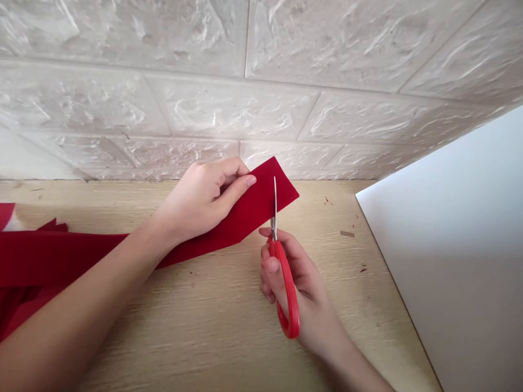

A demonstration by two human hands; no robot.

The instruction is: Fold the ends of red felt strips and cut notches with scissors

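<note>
A long strip of dark red fabric (229,226) runs from the left edge up to a squared end near the wall. My left hand (208,196) pinches its upper edge, thumb on top. In my right hand (292,272) is a pair of scissors with red handles (289,294), fingers wrapped round them. The blades point away from me, parted across the strip near its end, one blade above the fabric and the other mostly hidden beneath it.
More red fabric (24,310) lies piled at the left edge. A white panel (453,234) stands at the right, and a white brick-patterned wall (232,109) rises behind the wooden table (196,332). Small red and brown scraps (347,233) lie near the panel.
</note>
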